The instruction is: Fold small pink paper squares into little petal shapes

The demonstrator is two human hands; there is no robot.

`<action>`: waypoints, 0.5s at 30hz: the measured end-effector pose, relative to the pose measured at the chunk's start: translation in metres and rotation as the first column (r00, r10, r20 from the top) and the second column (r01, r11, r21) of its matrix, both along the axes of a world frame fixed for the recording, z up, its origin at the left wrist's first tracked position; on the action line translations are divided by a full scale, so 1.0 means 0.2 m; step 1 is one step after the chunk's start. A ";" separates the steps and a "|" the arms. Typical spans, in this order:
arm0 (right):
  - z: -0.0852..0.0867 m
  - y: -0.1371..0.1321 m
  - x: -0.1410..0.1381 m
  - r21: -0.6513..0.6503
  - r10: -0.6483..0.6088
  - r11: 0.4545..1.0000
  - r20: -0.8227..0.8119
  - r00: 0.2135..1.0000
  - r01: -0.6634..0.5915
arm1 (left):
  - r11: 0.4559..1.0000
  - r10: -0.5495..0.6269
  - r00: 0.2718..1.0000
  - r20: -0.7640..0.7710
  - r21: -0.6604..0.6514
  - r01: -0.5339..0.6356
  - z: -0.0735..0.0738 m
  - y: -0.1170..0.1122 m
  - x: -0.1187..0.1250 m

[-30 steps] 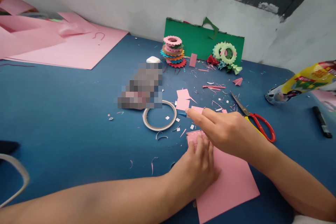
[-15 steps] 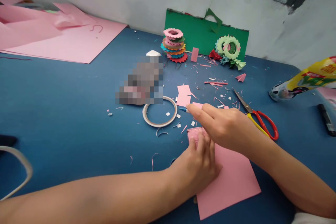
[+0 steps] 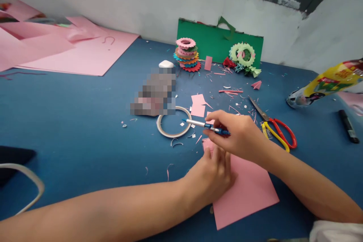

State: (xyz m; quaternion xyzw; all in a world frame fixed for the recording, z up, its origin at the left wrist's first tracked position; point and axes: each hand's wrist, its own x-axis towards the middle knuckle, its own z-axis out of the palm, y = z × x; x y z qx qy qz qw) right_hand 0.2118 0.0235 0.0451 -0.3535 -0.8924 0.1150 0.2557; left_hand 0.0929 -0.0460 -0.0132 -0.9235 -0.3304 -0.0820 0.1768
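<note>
A blue and silver pen lies between the thumb and fingers of my right hand, its blue tip pointing left. My left hand presses with bent fingers on a clear ruler at the top edge of a pink sheet of paper. Only the ruler's left end shows; the fingers and my right hand cover the rest. Small pink paper squares lie just beyond my right hand. A ring of white tape is left of the pen tip.
Scissors with red and yellow handles lie right of my right hand. A stack of zigzag paper rings stands by a green board. At right are a yellow bottle-shaped packet and a black marker. Large pink sheets lie at far left.
My right hand has turned and lifted slightly, so the pen now shows along most of its length, clear of the ruler. My left hand keeps its place. The view has shifted a little.
</note>
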 end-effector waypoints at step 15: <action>-0.02 0.13 0.21 -0.461 -0.212 0.887 -0.384 0.899 0.013 | 0.999 -0.017 1.000 0.018 0.051 0.016 -0.02 -0.01 -0.01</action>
